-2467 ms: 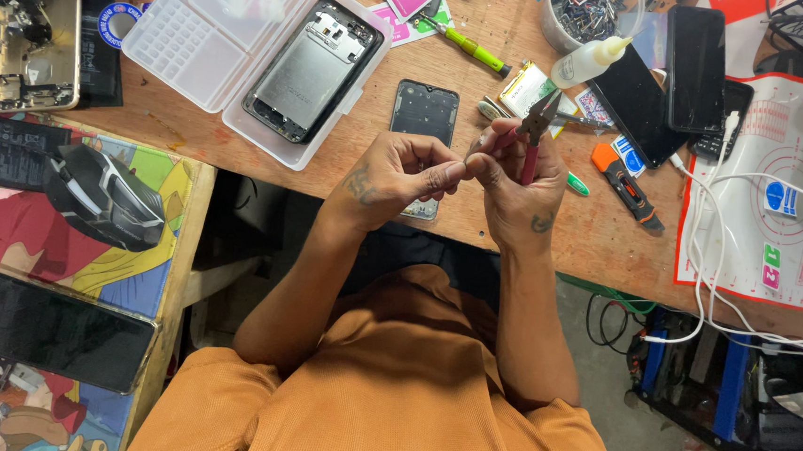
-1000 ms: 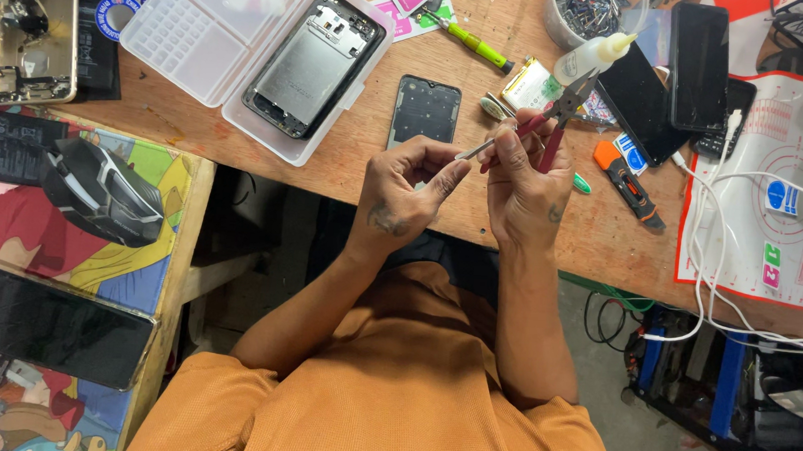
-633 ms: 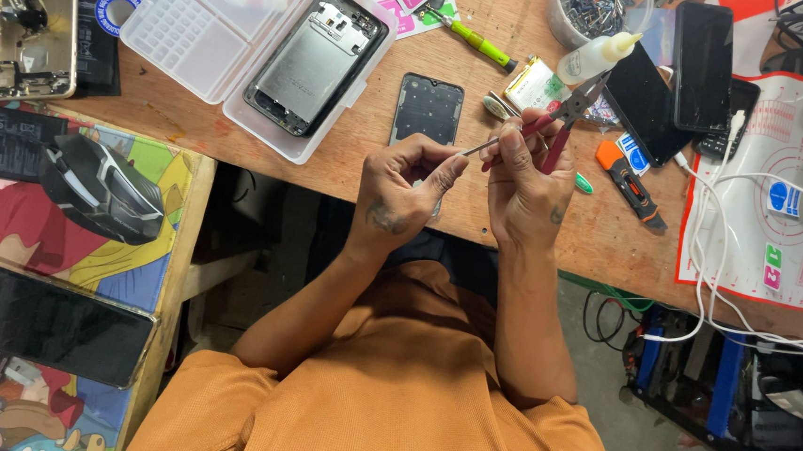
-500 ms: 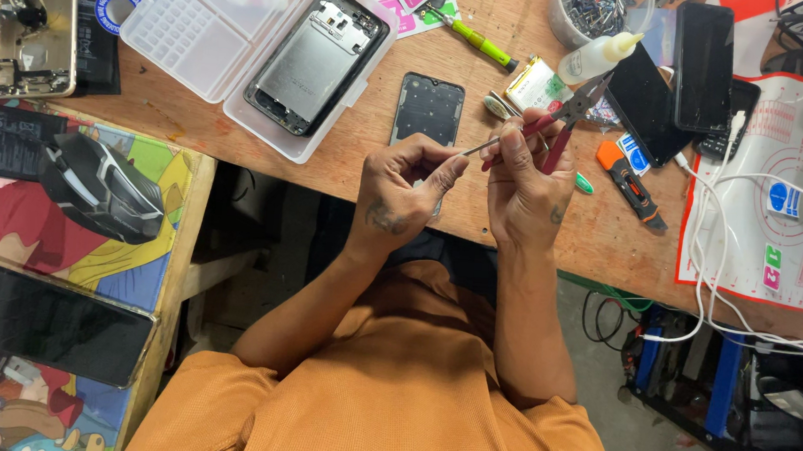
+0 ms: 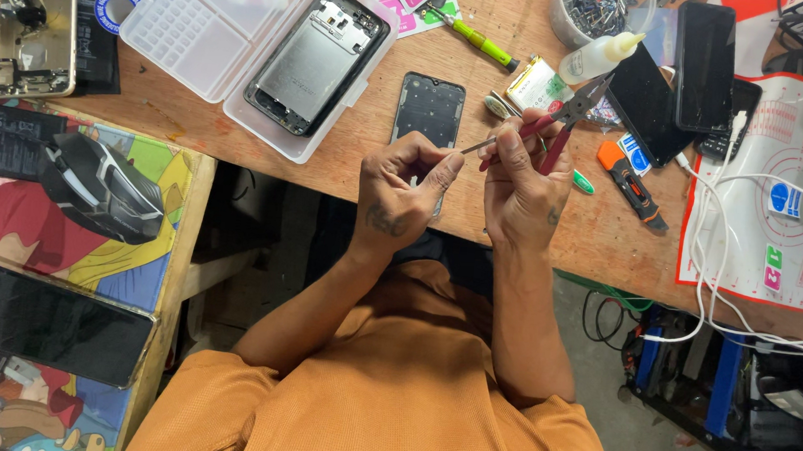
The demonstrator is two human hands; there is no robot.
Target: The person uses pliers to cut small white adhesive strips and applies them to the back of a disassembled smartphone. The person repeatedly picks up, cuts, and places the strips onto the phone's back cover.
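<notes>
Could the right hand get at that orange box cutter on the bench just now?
Probably not at once: the right hand is closed around red-handled pliers. The orange cutter lies close beside it on bare wood, nothing covering it, so only the full hand hinders.

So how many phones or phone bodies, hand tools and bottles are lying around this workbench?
Phones or phone bodies: 7 (e.g. opened phone in tray)
Hand tools: 3 (red-handled pliers in the right hand, green screwdriver, orange tool)
Bottles: 1 (glue bottle)
Total: 11

Wooden workbench (image 5: 238, 139) with clear plastic tray (image 5: 218, 24), dark phone (image 5: 428, 110), white mat (image 5: 781, 186).
</notes>
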